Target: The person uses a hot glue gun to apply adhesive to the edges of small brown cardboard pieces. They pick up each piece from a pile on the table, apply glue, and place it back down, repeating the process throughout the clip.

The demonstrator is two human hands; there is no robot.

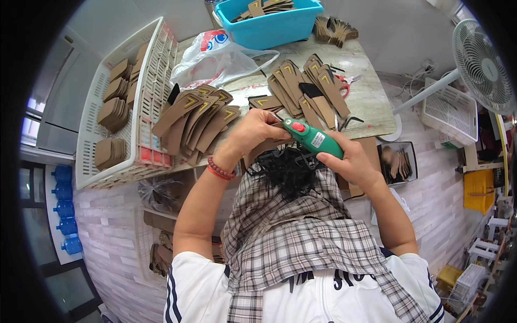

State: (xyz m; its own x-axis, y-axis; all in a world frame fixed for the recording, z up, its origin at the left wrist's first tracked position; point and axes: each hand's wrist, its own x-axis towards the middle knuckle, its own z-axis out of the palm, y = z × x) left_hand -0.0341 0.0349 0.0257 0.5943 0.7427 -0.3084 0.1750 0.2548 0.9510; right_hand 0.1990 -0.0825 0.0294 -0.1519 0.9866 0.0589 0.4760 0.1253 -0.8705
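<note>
My right hand (pixel 353 162) is wrapped round a green handheld power cutter (pixel 323 145) with a red button; its head points left. My left hand (pixel 252 133) pinches a brown flat piece (pixel 263 147), mostly hidden under the fingers, right at the tool's tip. Below both hands, a heap of black strip scraps (pixel 288 167) lies on my plaid apron (pixel 301 242). Close to my left hand, a fanned pile of brown strips (pixel 191 121) with yellow V marks spreads over the table. More marked strips (pixel 293 89), some with black ends, lie beyond my right hand.
A white crate (pixel 153 97) with stacked brown pieces (pixel 113 114) stands at the table's left. At the back are a blue bin (pixel 269 29), a white plastic bag (pixel 212 62) and red-handled scissors (pixel 344 83). A fan (pixel 482 67) stands at right, above a white basket (pixel 447 113).
</note>
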